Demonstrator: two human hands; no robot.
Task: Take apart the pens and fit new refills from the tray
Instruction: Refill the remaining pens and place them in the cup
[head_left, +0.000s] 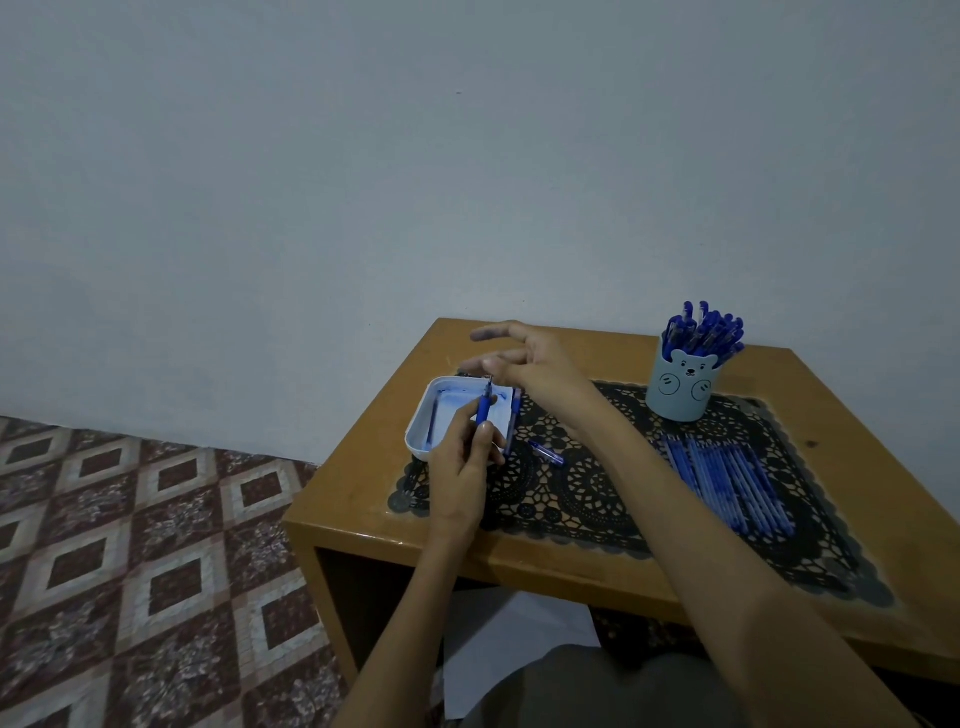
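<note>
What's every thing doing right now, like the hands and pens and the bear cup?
left hand: grips the blue pen.
blue pen: upright, over the tray.
right hand: open, above the tray.
tray: thin blue stick inside.
bear cup: upright, full of pens.
refills: lying on the mat.
pen piece: loose on mat.

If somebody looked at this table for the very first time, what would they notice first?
Probably the pale bear cup at the back right of the table, stuffed with blue pens. Next, the left hand holding a blue pen upright over the white tray on the left, with the right hand reaching in above it. A row of blue refills lies on the black lace mat to the right.
</note>
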